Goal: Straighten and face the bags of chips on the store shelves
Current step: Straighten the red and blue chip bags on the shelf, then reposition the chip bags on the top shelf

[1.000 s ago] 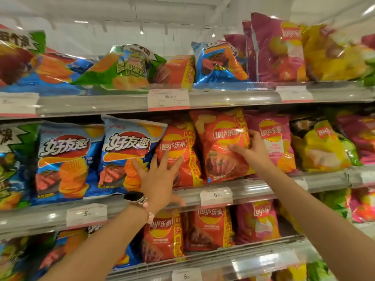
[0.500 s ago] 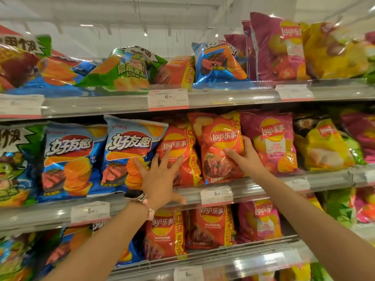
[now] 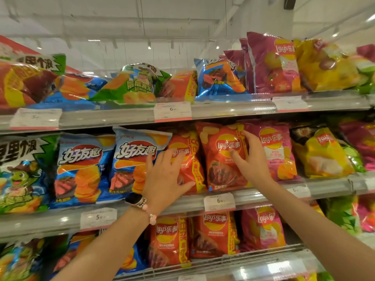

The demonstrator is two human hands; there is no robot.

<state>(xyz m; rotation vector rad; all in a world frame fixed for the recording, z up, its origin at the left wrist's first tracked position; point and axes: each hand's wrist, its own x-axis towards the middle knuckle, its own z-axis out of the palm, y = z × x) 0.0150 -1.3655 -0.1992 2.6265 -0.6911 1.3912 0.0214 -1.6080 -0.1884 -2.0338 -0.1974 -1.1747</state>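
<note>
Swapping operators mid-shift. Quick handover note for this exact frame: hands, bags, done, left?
Left hand: open, fingers spread, flat on the left red Lay's bag on the middle shelf.
Right hand: open, gripping the right edge of the right red Lay's bag, fingers between it and the pink Lay's bag.
Done: the right red bag stands upright, logo forward; both blue bags face out.
Left: the left red bag is turned and half hidden, so it needs facing. Top shelf bags lie tipped and jumbled. The yellow bag leans.
</note>
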